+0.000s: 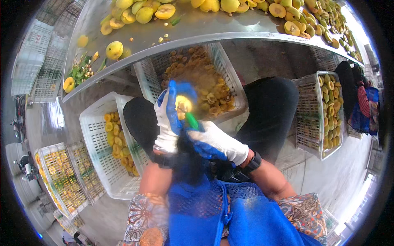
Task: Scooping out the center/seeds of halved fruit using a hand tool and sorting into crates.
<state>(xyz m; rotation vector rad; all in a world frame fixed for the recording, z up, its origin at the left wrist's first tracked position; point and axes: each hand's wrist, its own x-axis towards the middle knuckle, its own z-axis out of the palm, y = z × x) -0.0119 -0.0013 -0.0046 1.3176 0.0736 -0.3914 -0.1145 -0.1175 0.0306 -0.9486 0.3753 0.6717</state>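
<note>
My left hand (166, 123), in a white knit glove with a blue coated palm, holds a yellow halved stone fruit (184, 104) with its cut face up. My right hand (220, 143), gloved alike, grips the green handle of a small hand tool (192, 121). The tool's tip meets the middle of the cut face, though blur hides its shape. Both hands are between my knees, over the near edge of a white plastic crate (226, 66) that holds many brownish-yellow fruit pieces (215, 98).
A metal worktable (197, 26) carries heaps of yellow fruit (144, 14) across the front; leafy scraps (81, 70) lie at its left end. A white crate of fruit (95, 153) stands by my left knee, another crate (307, 123) at right. More filled crates (63, 178) stand far left.
</note>
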